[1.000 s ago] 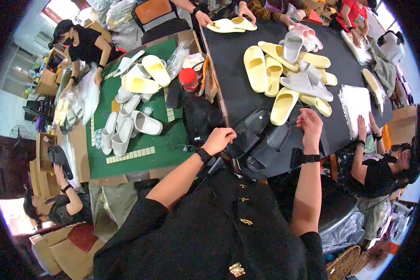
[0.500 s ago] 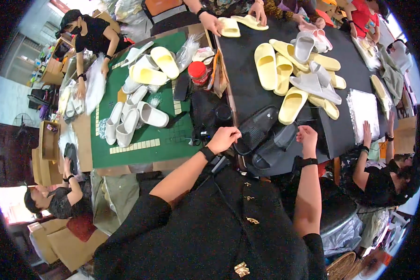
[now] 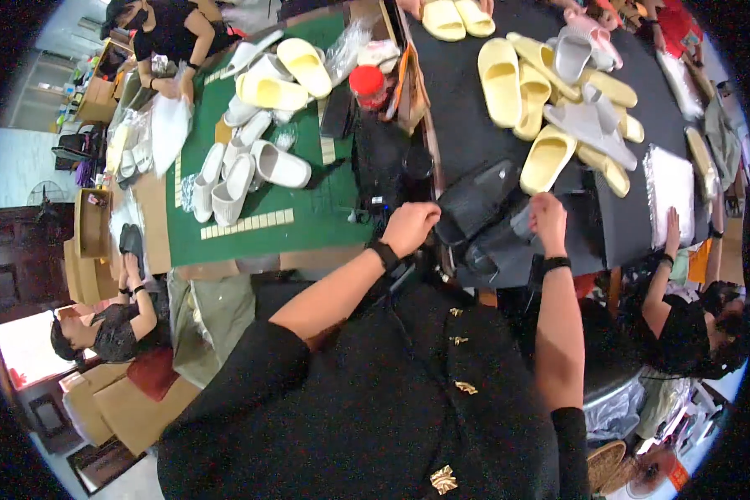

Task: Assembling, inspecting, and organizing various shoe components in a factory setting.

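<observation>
1. The left hand (image 3: 410, 227) sits at the centre of the frame, its forearm rising diagonally from the lower left. A black wristband wraps the wrist.
2. The left-hand fingers are curled together at the near end of a black slipper (image 3: 477, 198); whether they actually clamp it cannot be told, as the knuckles hide the contact.
3. The right hand (image 3: 548, 221) sits just right of centre. Its forearm runs almost vertically up from the lower edge, and its wrist also carries a black band.
4. The right-hand fingers are bent downward onto a second black slipper (image 3: 502, 243), which lies between the two hands; the grip itself is hidden under the hand.
5. Both black slippers lie on the near edge of the black table (image 3: 467, 125), centre of the frame, one just above the other.
6. Yellow slippers (image 3: 547, 158) and grey slippers (image 3: 590, 123) are piled in the upper right, well apart from the hands.
7. A green mat (image 3: 325, 212) fills the upper left; white slippers (image 3: 279, 165) rest on it.
8. A red-capped container (image 3: 367, 83) stands at the mat's upper right edge.
9. Another person's hand (image 3: 672, 223) presses a white sheet (image 3: 668, 179) at the right of the frame.
</observation>
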The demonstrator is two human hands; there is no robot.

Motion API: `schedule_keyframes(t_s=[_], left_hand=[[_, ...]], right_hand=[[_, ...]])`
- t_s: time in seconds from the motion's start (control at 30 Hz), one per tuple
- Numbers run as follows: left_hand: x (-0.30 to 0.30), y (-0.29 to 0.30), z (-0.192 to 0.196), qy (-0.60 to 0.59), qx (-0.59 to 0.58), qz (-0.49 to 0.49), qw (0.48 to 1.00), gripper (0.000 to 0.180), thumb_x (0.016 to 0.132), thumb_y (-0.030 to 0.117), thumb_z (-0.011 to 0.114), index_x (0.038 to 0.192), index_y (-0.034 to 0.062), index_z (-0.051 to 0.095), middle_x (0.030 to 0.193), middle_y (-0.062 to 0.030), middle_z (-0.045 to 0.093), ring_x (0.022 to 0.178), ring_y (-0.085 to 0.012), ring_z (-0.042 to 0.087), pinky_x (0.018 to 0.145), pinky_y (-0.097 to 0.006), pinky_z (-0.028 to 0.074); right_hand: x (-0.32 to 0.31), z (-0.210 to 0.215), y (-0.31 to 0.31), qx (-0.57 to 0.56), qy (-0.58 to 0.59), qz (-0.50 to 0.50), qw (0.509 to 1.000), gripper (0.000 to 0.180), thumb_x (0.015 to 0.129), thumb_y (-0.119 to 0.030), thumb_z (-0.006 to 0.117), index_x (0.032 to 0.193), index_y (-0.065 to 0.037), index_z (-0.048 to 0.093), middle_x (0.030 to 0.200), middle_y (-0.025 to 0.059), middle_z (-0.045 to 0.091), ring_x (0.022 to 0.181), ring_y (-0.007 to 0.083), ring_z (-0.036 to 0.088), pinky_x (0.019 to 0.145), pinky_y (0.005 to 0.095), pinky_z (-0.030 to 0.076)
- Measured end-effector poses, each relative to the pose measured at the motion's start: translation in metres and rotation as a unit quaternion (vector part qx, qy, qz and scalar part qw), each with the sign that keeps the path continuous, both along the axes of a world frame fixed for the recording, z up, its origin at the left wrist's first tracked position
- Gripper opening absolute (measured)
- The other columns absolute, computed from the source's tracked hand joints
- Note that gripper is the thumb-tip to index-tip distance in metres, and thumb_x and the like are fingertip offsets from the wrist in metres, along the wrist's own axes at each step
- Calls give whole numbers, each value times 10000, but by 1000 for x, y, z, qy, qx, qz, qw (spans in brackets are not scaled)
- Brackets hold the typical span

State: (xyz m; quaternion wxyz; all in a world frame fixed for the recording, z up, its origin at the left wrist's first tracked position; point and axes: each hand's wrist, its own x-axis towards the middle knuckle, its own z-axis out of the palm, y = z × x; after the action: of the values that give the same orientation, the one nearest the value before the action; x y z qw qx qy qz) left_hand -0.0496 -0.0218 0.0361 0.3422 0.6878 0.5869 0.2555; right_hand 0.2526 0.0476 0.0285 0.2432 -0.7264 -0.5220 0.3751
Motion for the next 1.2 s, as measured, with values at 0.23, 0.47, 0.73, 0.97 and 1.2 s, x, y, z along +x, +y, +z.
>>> schedule_keyframes(t_s=[0.23,0.47,0.73,0.97,1.2], left_hand=[[1,-13,-11,45,-34,25,998,153,822,184,579,896,68,647,825,-135,650,753,-322,622,666,-398,497],[26,-17,-11,88,-70,23,993,201,817,260,598,874,78,660,782,-149,650,717,-320,627,643,-415,505],[51,-4,-32,160,-45,29,986,155,783,215,568,757,72,622,732,-178,627,680,-358,616,612,-449,505],[20,-15,-61,-40,-98,-155,982,205,792,233,582,725,39,574,675,-118,594,634,-278,580,606,-382,451],[32,-10,-61,-264,-501,-165,808,275,856,287,611,1003,57,648,928,-46,672,808,-143,629,744,-260,482]], right_hand=[[-23,-7,-5,13,-29,91,995,93,786,-80,560,843,-46,625,620,92,598,506,161,575,502,292,460],[-31,-3,-6,-20,-52,103,993,103,762,-92,618,850,-51,652,735,111,650,698,201,639,652,306,488],[-26,-11,-3,20,17,73,997,107,736,-68,655,840,-40,652,730,100,644,672,184,619,635,306,481],[-15,-11,-33,50,33,141,988,120,751,-64,567,848,-30,629,862,152,631,809,305,615,719,387,497],[5,-45,-38,105,-114,208,966,138,743,-153,620,829,-45,635,756,132,636,720,255,639,649,351,491]])
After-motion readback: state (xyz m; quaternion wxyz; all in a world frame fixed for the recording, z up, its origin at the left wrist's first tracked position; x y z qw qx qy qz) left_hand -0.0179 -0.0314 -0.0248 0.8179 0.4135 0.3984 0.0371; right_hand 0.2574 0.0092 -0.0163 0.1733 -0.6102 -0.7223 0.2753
